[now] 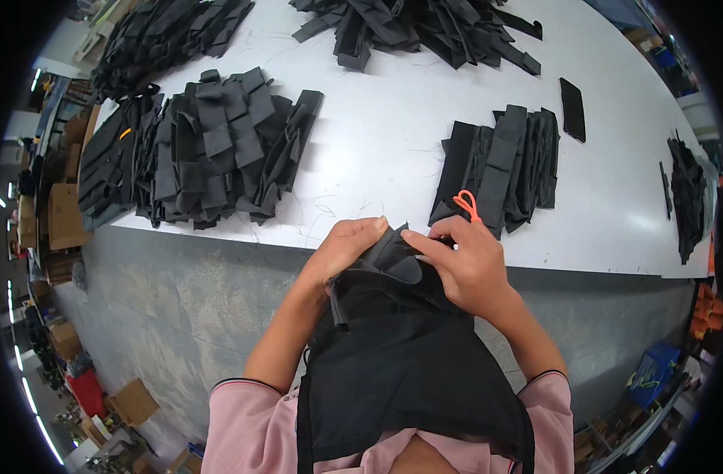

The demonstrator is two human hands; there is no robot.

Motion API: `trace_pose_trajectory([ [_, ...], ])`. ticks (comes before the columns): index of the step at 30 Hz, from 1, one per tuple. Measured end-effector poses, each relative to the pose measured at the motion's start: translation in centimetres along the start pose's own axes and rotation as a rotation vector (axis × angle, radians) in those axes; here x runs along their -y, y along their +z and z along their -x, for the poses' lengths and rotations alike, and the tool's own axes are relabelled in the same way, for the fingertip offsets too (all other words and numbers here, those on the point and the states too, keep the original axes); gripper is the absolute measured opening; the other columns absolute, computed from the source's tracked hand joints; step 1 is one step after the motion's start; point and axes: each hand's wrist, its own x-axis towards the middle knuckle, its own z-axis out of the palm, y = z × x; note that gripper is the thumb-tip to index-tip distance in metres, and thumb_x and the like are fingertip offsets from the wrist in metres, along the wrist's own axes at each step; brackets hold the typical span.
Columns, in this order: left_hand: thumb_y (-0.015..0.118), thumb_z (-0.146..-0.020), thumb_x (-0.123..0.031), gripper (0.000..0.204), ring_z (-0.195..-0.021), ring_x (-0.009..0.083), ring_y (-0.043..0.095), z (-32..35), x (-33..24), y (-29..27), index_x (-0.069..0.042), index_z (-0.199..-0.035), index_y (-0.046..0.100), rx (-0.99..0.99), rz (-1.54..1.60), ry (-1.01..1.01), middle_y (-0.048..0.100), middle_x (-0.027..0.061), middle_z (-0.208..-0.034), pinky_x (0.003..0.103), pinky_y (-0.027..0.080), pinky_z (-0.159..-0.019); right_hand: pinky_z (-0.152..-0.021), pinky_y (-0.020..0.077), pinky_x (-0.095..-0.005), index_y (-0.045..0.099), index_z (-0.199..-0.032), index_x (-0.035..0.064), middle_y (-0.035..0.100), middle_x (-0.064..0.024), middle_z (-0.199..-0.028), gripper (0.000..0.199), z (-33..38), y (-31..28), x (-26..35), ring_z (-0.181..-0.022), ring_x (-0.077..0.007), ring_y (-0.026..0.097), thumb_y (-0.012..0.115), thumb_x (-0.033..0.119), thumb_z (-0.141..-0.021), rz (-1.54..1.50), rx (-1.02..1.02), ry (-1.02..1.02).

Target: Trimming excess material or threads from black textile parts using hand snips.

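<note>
A dark grey fabric piece [389,257] is held up at the table's near edge, with folded layers and a loose strap-like end hanging at its left. My left hand [347,246] is closed on its left side, the thumb pressed near the top edge. My right hand [466,257] is curled at the other side, its thumb and forefinger close together at the fabric's top corner. From that hand an orange loop [466,205] sticks up, like the handle of small scissors; any blades are hidden by the fingers.
On the white table [369,150] lie a big pile of dark fabric pieces [219,146] at left, a smaller stack [500,166] at right, and a heap [417,28] at the back. A flat black rectangular thing [572,109] lies right of the stack. A black apron [409,379] covers my front.
</note>
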Motion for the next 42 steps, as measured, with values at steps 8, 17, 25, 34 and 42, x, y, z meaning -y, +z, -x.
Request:
trace_pose_trajectory([
  [8,0.050,-0.095,-0.030,0.033,-0.065,0.0053,0.055,-0.3,0.6,0.0,0.000,-0.094,0.063,0.077,-0.010,0.002,0.063,0.0011,-0.079,0.021,0.046,-0.058,-0.065,0.0427,-0.0245,0.060,-0.103,0.0031,0.053,-0.0023,-0.088,0.028,1.4,0.5,-0.4,-0.077,-0.0085,0.054,0.063,-0.004,-0.076,-0.988,-0.090,0.581],
  [17,0.050,-0.095,-0.030,0.033,-0.064,0.0041,0.054,-0.4,0.6,0.6,-0.001,-0.095,0.063,0.052,-0.023,-0.016,0.063,0.0002,-0.078,0.020,0.045,-0.058,-0.053,0.0425,-0.0306,0.064,-0.099,0.0055,0.054,-0.0046,-0.078,0.033,0.8,0.2,0.8,-0.060,-0.0206,0.054,0.070,0.004,-0.067,-0.145,-0.111,0.209],
  [25,0.050,-0.095,-0.031,0.032,-0.062,0.0029,0.051,0.0,0.7,0.5,-0.002,-0.091,0.063,0.065,-0.028,0.016,0.061,-0.0017,-0.076,0.019,0.043,-0.056,-0.051,0.0415,-0.0297,0.064,-0.099,0.0054,0.056,-0.0035,-0.076,0.034,0.3,-0.3,1.1,-0.057,-0.0203,0.053,0.072,0.006,-0.065,-0.043,-0.088,0.125],
  [34,0.050,-0.095,-0.031,0.033,-0.062,0.0032,0.052,-0.2,1.2,0.3,-0.001,-0.091,0.063,0.102,0.006,0.011,0.061,-0.0009,-0.076,0.019,0.043,-0.055,-0.052,0.0418,-0.0306,0.064,-0.096,0.0055,0.055,-0.0042,-0.074,0.029,0.6,0.3,1.2,-0.060,-0.0206,0.055,0.070,0.005,-0.068,-0.145,-0.116,0.180],
  [42,0.053,-0.094,-0.029,0.032,-0.065,0.0049,0.055,-0.5,1.0,0.1,0.001,-0.094,0.063,0.091,0.007,-0.056,0.063,0.0008,-0.079,0.020,0.046,-0.058,-0.053,0.0378,-0.0296,0.065,-0.092,0.0059,0.054,-0.0020,-0.073,0.024,0.2,-1.0,1.0,-0.062,-0.0176,0.054,0.065,0.007,-0.068,0.037,-0.035,-0.019],
])
